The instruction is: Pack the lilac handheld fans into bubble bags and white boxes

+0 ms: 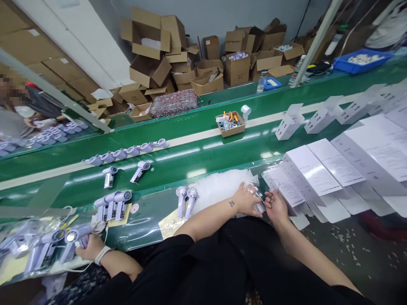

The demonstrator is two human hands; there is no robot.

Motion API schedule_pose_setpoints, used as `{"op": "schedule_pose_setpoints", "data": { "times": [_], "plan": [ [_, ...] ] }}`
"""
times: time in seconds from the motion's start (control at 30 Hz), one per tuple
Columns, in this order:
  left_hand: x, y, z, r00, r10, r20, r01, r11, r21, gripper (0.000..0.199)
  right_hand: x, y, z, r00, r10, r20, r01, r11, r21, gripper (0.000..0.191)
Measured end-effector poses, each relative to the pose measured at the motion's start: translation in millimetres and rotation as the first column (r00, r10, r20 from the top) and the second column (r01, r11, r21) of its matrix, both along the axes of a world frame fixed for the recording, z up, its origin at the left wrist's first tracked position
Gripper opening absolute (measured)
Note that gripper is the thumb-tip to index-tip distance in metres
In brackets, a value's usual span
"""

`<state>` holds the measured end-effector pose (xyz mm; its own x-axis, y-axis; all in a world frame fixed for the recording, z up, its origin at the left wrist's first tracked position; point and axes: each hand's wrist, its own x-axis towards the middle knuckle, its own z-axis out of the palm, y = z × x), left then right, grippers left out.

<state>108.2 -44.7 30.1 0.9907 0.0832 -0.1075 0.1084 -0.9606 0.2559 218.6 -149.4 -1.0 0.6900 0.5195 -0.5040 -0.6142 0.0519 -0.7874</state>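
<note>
Left hand: the left hand (247, 200) lay bent-fingered over the right end of the fanned stack of translucent white plastic sleeves (219, 188); its grip could not be told.
Right hand: the right hand (276, 206) was curled just beside it, perhaps pinching clear film, though blur hid the fingertips.
Sleeves: they lay on the green bench (178, 163), between two pale-purple handheld fans (186, 199) and the printed white cardboard boxes (321, 169).
Belt: a small brown cardboard tray (231, 129) held mixed parts.
Co-worker: a wristbanded hand (90, 248) touched another purple fan (74, 239).
</note>
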Motion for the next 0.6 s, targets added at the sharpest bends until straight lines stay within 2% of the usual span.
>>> {"op": "schedule_pose_setpoints", "data": {
  "times": [0.17,0.27,0.33,0.37,0.47,0.6],
  "plan": [
    [-7,5,-3.7,0.998,0.041,-0.038,-0.043,0.998,-0.051,0.066,-20,-72,7.4,1.0,0.006,-0.007,-0.006,0.999,-0.032,0.02],
    [-3,3,-2.6,0.999,0.034,-0.025,-0.035,0.998,-0.044,0.061,-13,-93,2.7,0.994,0.095,0.052,-0.091,0.994,-0.062,0.025],
    [1,1,-0.4,0.999,0.033,0.004,-0.033,0.999,-0.029,0.057,-2,-93,-2.4,0.961,0.212,0.178,-0.192,0.974,-0.122,0.031],
    [3,0,1.1,0.999,0.032,0.016,-0.031,0.999,-0.023,0.055,4,-89,-4.2,0.917,0.296,0.268,-0.255,0.951,-0.177,0.034],
    [9,-1,4.6,0.998,0.062,0.024,-0.061,0.998,-0.01,0.055,14,-72,-3.8,0.725,0.498,0.476,-0.374,0.865,-0.335,0.038],
    [13,4,4.5,0.983,0.185,-0.006,-0.185,0.982,-0.027,0.061,10,-50,6.1,0.622,0.545,0.562,-0.428,0.838,-0.338,0.035]
  ]
}}
